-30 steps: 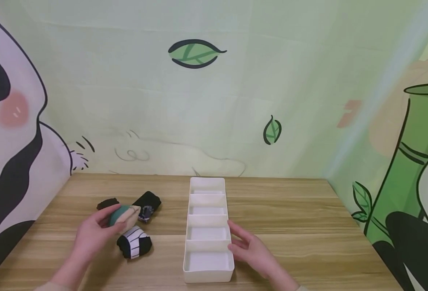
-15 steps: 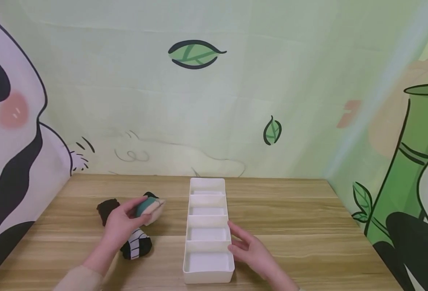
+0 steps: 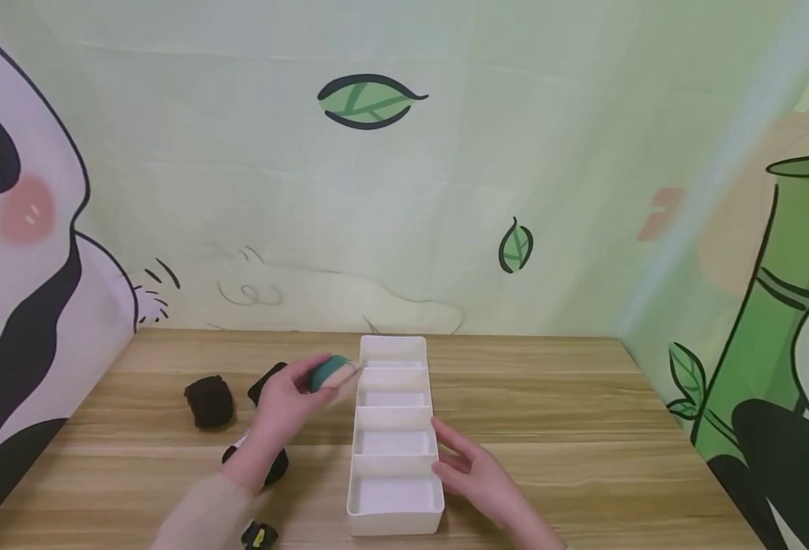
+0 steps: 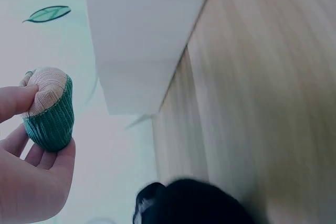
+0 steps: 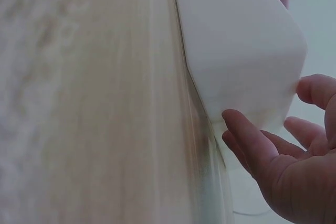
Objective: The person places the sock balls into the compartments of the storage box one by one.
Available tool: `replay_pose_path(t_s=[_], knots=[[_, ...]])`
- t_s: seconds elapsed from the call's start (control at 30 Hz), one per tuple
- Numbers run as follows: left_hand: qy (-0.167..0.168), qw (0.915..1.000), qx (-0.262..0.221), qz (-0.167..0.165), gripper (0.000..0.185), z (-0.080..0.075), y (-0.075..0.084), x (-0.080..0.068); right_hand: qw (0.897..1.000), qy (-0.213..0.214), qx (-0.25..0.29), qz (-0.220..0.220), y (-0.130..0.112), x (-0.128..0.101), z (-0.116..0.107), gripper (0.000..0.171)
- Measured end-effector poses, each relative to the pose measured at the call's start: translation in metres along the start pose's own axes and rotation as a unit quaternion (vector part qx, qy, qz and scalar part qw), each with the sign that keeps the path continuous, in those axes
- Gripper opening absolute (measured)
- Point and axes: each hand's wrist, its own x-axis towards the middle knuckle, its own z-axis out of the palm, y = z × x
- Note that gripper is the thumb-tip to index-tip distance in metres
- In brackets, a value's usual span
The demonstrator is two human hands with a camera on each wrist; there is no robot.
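Up above the table, the left hand [image 3: 282, 403] pinched a rolled green-and-beige sock bundle [image 3: 330, 373] between thumb and curled fingers, wrist raised, holding it in the air just at the left rim of the long white plastic divided organiser box [image 3: 393, 489], level with its second-farthest compartment. Meanwhile the right hand [image 3: 476, 473] lay relaxed, fingers spread and straight against the box's right wall. Behind the left forearm sat a black-and-white striped sock roll [image 3: 266, 464], and farther left a dark brown sock ball [image 3: 208, 400] stood apart on the bare wooden table [image 3: 569, 428].
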Motion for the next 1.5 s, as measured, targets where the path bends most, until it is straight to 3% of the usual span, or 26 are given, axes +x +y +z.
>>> replay_pose_path(t_s=[0.23, 0.4, 0.67, 0.8, 1.07, 1.5], knots=[[-0.002, 0.9995, 0.021, 0.022, 0.047, 0.023, 0.013, 0.014, 1.000, 0.002, 0.002, 0.001, 0.000, -0.001, -0.002, 0.064], [-0.020, 0.9962, 0.067, 0.052, 0.050, 0.032, 0.019, 0.026, 1.000, 0.000, 0.001, 0.003, -0.001, -0.001, -0.002, 0.064], [-0.055, 0.9730, 0.161, 0.156, 0.049, 0.044, 0.021, 0.045, 1.000, 0.003, -0.003, 0.002, 0.000, 0.000, -0.001, 0.063], [-0.073, 0.9704, 0.165, 0.160, 0.050, 0.047, 0.021, 0.053, 1.000, 0.001, 0.000, -0.004, -0.001, 0.000, 0.000, 0.063], [-0.096, 0.9745, 0.143, 0.144, 0.050, 0.052, 0.022, 0.070, 1.000, 0.001, -0.007, 0.001, 0.001, -0.001, -0.002, 0.064], [-0.104, 0.9787, 0.129, 0.121, 0.050, 0.057, 0.019, 0.085, 1.000, 0.001, -0.013, 0.007, 0.000, -0.001, -0.002, 0.062]])
